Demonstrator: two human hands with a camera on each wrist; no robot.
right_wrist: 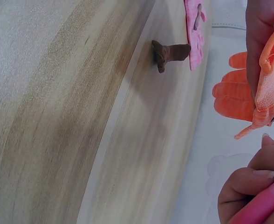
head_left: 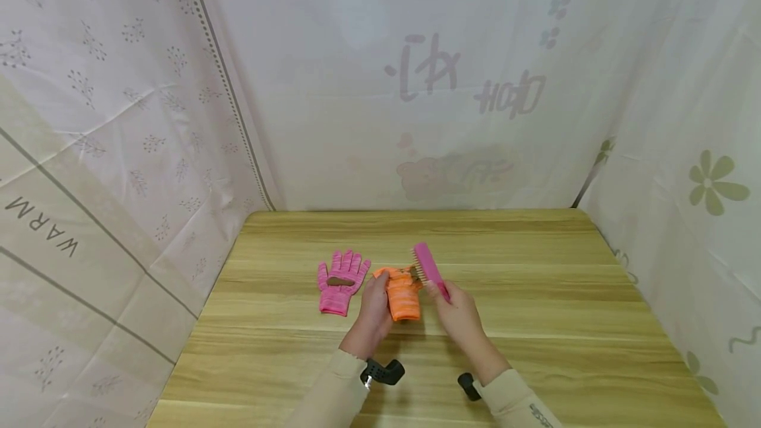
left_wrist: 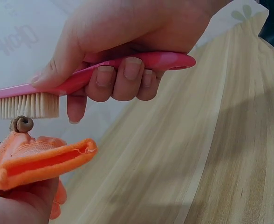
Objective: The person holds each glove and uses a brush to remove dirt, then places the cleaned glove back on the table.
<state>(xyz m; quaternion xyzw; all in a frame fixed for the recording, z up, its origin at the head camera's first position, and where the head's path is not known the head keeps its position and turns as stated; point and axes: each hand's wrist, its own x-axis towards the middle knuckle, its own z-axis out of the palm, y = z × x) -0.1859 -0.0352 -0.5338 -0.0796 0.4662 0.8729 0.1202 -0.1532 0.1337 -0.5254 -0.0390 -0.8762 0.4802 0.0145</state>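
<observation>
Orange glove [head_left: 404, 301] is held up over the tabletop [head_left: 547, 283], cuff toward the person, with the left hand [head_left: 374, 308] clamped on it. A curl of brown stuff [left_wrist: 21, 124] sits on the glove, right at the bristles [left_wrist: 27, 106] of a pink brush [head_left: 429, 266]. The right hand's [head_left: 460, 316] grip is closed round the brush handle, thumb along its back.

To the left on the tabletop, a pink glove [head_left: 335, 301] lies flat, fingers away from the person, a brown strip [head_left: 341, 281] across its palm. The right wrist view also shows a brown lump [right_wrist: 172, 52] on the tabletop near the pink glove; whether the two touch, I cannot tell.

The tabletop is yellowish wood grain, its streaks running from side to side with a few paler bands, and its back corners are rounded. Soft shadows fall on it around the hands.

Pale printed cloth closes in three sides. The back cloth [head_left: 333, 84] carries faint lettering and a pinkish figure low down, just above the tabletop's far edge. The left cloth [head_left: 107, 124] has grey sprigs, a beige band and the word "WARM"; the right cloth [head_left: 672, 170] has olive flowers.
</observation>
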